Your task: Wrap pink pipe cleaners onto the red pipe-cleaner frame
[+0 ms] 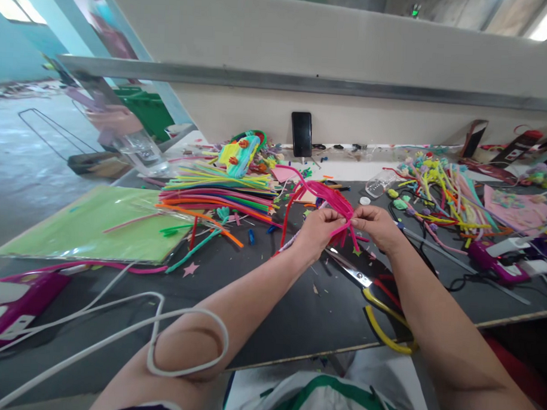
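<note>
Both hands meet over the dark table near the middle of the view. My left hand (320,227) pinches a bundle of bright pink pipe cleaners (330,197) at its lower end. Close beside it, my right hand (375,225) has its fingers pressed together on the same bundle. Loops of pink and red stems arch up and to the left from the fingers, and short ends hang below. Scissors with yellow handles (380,301) lie on the table under my right forearm, blades pointing up-left toward the hands.
A pile of coloured pipe cleaners (220,194) lies left of centre beside a green sheet (97,223). A phone (301,134) leans on the back panel. More coloured stems (448,196) and a purple power strip (496,260) sit at right. A white cable (162,312) crosses my left forearm.
</note>
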A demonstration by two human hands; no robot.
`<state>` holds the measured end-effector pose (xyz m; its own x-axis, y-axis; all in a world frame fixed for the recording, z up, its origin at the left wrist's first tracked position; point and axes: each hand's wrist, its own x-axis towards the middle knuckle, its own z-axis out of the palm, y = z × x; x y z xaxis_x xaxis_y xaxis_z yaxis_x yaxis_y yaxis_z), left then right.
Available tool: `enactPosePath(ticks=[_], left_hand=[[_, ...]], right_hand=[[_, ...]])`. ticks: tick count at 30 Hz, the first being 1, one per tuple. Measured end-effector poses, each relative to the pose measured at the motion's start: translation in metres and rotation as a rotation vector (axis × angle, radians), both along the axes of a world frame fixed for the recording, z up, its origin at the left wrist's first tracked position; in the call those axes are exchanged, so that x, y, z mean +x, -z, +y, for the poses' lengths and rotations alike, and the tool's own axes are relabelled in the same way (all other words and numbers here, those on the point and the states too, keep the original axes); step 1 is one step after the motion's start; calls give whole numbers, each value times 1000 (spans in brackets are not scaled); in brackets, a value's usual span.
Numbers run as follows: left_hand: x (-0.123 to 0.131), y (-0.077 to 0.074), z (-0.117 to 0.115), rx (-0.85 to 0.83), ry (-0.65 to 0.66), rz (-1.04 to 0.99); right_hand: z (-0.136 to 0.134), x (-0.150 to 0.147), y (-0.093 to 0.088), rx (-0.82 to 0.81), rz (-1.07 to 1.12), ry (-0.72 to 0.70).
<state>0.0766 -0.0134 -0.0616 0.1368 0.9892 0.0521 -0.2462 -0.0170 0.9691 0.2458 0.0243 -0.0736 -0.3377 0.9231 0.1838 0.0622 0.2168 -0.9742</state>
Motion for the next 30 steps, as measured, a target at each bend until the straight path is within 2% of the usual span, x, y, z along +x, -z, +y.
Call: enactPosePath(ticks=[4,11,17,22,25,30], left_hand=[[-1,4,2,62,-11,-37],[2,1,5,-3,-123,-143],[2,2,5,-13,-61,-100],[1,4,6,-48,-15,-164],[0,5,7,-50,39,-191],[0,11,12,-40,-23,-187]], right_hand=[[-3,-8,-1,53,-11,38],[-8,-18,-3,219,-129,106],[-5,-21,0,326,-233,225],[-6,-20,0,366,-294,188],[-8,-20,-1,380,-286,214],[-9,-24,0,430,-274,228]])
